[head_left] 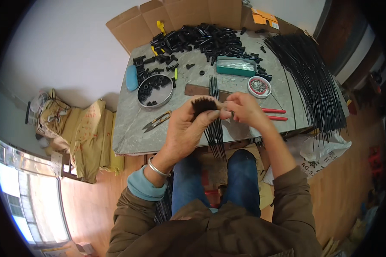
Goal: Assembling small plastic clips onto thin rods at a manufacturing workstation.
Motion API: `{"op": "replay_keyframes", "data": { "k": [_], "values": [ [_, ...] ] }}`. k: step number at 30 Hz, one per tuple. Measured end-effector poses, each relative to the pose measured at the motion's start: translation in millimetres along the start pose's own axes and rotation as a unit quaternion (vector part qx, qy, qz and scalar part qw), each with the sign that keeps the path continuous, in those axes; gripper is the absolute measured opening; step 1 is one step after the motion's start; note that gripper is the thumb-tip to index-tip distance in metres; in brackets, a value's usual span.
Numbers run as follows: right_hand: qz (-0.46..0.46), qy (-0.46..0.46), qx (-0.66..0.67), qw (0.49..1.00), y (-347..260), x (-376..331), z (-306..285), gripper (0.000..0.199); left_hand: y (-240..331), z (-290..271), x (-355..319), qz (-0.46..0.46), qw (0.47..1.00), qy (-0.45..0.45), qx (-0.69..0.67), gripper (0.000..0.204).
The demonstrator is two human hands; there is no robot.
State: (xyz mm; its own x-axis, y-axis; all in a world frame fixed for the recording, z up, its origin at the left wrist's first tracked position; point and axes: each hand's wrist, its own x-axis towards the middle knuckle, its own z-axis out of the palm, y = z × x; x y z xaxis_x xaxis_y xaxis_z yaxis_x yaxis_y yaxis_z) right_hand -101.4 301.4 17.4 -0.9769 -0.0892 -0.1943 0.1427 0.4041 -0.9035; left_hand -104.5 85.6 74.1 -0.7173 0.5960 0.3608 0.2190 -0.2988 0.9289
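My left hand (185, 128) is raised above the table's near edge, its fingers and thumb closed on a dark piece with a toothed, comb-like edge (203, 105). Close to its fingertips, my right hand (244, 109) has its fingers pinched together. Whatever lies between those fingers is too small or hidden to name. Below both hands a bundle of thin black rods (215, 143) sticks out over the table edge. Red-handled pliers (275, 115) lie just right of my right hand, and a flat brown strip (196, 89) lies beyond my left.
Thread snips (156, 122) and a round tin of black rings (162, 99) are at left. Black tubular parts (197, 40) are heaped at the back. Further right are a green box of thin metal pins (236, 72), a white bowl (268, 92) and many long black rods (309, 77).
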Motion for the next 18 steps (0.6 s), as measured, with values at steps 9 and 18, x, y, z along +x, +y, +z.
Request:
{"op": "replay_keyframes", "data": {
  "k": [9,18],
  "values": [
    [-0.014,0.279,-0.181,0.943,7,36,43,0.053,4,4,-12,0.011,0.999,0.027,0.029,0.014],
    [0.005,0.259,-0.195,0.946,-9,28,39,0.061,4,5,-11,0.012,0.998,0.047,0.032,0.01]
  ]
}}
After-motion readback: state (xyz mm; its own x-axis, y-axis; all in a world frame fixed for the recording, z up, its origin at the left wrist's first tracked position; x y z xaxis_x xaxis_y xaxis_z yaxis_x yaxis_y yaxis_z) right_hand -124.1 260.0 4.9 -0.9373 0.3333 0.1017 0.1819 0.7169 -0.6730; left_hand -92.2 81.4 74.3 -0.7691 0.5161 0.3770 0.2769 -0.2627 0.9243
